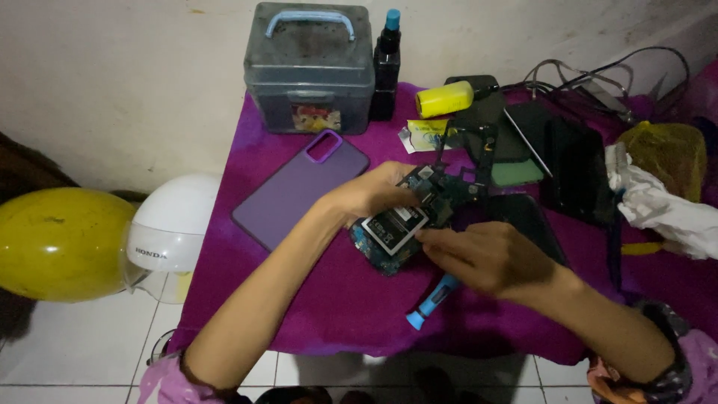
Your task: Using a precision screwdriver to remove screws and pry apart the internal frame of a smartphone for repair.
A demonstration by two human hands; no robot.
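I am working over the opened phone (pixel 389 251), which is lying near the middle of the counter (pixel 336 299) on its magenta cloth. The phone is stripped: the dark blue-green board is showing along the lower left edge, and a rectangular battery (pixel 395 228) with a white and black label is sitting tilted on top of it. Above the battery a dark inner frame (pixel 449 187) with cut-out openings is standing lifted at an angle.

My left hand (pixel 370 193) is curling closed around the upper left edge of the frame and phone, fingers hidden behind the parts. My right hand (pixel 486 258) is closing on the right end of the battery, fingertips pinching at its edge. I am also keeping a blue-handled screwdriver (pixel 432 301) under my right palm; its handle is sticking out toward me, and I cannot tell how it is held.

A purple phone case (pixel 299 187) is lying face down just left of my left hand. Behind it a grey storage box (pixel 310 71) with a light blue handle is standing against the wall, with a dark bottle (pixel 387 71) touching its right side. A yellow roll (pixel 445 99) and dark phone screens (pixel 576 168) are lying to the right.
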